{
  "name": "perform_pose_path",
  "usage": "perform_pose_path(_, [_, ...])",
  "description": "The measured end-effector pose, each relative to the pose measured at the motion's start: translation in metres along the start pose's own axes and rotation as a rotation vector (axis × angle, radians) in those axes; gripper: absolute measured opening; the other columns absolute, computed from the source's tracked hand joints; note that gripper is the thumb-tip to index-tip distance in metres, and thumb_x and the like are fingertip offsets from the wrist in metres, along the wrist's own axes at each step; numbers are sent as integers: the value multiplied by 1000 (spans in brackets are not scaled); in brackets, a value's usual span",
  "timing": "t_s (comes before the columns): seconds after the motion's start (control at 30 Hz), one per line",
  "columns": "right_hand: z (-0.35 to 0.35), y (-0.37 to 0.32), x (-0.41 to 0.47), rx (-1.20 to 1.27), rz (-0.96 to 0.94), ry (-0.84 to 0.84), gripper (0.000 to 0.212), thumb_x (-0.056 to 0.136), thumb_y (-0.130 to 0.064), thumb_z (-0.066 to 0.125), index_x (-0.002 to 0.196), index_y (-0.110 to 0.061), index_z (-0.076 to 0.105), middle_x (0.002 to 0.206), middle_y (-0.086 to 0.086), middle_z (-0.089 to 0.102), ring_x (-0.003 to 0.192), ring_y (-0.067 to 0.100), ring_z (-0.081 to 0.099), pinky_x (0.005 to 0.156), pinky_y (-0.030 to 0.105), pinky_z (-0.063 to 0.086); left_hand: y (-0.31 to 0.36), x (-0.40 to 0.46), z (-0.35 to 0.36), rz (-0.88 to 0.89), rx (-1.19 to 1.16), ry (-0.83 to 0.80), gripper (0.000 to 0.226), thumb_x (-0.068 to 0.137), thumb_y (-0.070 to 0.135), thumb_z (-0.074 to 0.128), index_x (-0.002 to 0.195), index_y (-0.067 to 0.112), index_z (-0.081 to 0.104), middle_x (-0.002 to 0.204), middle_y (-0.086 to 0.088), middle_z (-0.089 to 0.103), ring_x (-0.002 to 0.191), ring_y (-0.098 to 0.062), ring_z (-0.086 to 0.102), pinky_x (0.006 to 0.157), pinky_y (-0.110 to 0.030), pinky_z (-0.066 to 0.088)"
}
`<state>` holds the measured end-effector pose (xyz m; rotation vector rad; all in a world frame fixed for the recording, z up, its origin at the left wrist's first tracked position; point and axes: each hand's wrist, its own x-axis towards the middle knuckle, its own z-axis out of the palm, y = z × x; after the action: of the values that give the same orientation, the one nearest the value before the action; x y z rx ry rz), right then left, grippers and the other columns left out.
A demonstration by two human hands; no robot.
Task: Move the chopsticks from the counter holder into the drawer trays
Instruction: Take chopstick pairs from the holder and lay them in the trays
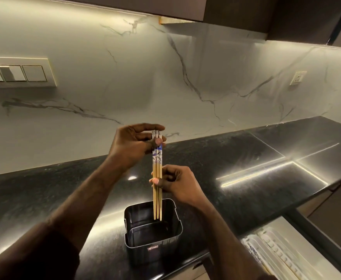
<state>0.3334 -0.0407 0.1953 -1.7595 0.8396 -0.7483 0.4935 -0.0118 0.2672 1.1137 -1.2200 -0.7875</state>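
I see three wooden chopsticks (pixel 157 178) with blue-patterned tops standing upright, tips just inside the dark rectangular holder (pixel 153 237) on the counter; pale drawer trays (pixel 282 253) lie lower right.

i hold pale bare-wood chopsticks (pixel 157 178) with glossy blue-and-white patterned tops. below them my dark holder (pixel 153 237) looks like smooth, shiny metal. the black speckled stone counter (pixel 236 178) is polished and reflective; the white veined marble backsplash (pixel 125 77) is smooth, softly glossy.
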Motion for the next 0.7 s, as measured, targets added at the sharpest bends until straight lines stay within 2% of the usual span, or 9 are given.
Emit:
perform_pose_path(0.17, [-6,-19,-19,44,-18,-33,22,88,-13,68,109,-9,67,100,10,74,92,19,72,88,46,57,35,5,-1,68,-1,-20,30,76,3,73,100,20,72,88,-8,77,81,-25,75,69,-33,60])
perform_pose_path(0.27, [-17,-23,-34,100,-9,-39,23,89,-11,66,111,-7,66,101,11,74,93,21,73,89,47,57,47,5,10,82,-46,-49,32,72,7,73,102,18,72,89,-10,76,81,-27,75,68,-31,60])
perform_pose_path(0.37, [-35,-22,-52,154,15,-60,24,89,-13,66,112,-6,66,102,13,74,96,25,72,92,48,55,50,4,27,67,-90,-73,31,79,0,68,105,16,71,90,-11,76,83,-28,74,69,-31,59])
perform_pose_path(0.53, [-74,-10,-96,262,78,-112,20,89,-11,66,109,-8,68,101,12,74,95,26,72,84,33,57,50,-3,74,20,-134,-109,30,84,-2,64,106,17,70,93,-11,76,86,-27,74,73,-33,60])
perform_pose_path(0.7, [-125,2,-151,243,115,-52,17,89,-13,67,105,-9,70,99,11,75,93,26,72,82,33,58,50,-23,147,0,-143,-183,29,85,-1,64,106,18,70,96,-13,75,87,-27,74,74,-33,60])
